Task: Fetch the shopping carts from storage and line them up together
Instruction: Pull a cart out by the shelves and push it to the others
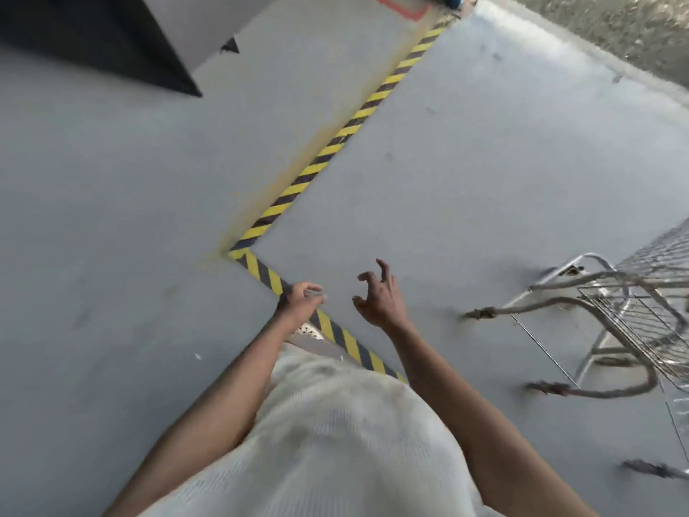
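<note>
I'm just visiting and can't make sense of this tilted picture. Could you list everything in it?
shopping cart: one in view, silver wire, right edge, partly cut off
ropes: at least two, grey-brown, trailing from the cart onto the floor
hazard tape: one bent line, yellow and black, across the middle
floor: grey, smooth
dark block: one, black, top left; cannot tell what it is
red marking: one, top edge
left hand: loosely curled, empty
right hand: fingers spread, empty

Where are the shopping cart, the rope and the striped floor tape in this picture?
shopping cart (630,311): head view, on its wire basket.
rope (551,303): head view, on the upper strand near the knot.
striped floor tape (335,141): head view, on the long diagonal strip.
</note>
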